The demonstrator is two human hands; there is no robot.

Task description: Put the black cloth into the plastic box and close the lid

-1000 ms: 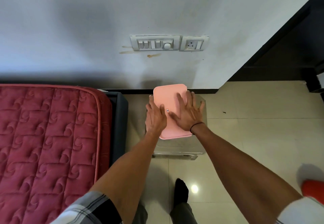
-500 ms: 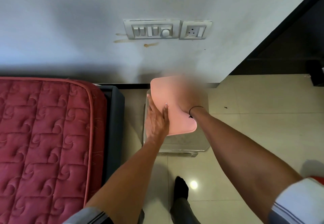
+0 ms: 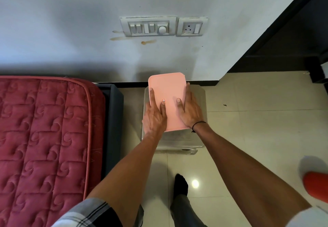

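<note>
Fingers of the left hand and right hand lay flat, gripping nothing, flanking the pink lid; its long axis ran ahead of them; both equally near.

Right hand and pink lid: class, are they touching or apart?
Touching. The head view shows the right hand lying flat along the pink lid, thumb on top and fingers along its right edge.

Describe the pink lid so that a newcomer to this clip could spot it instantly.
Start at the red quilted mattress on the left; just right of it stands a small steel stool against the wall. The pink lid lies on top, under the left hand and right hand, the only pink thing there.
</note>
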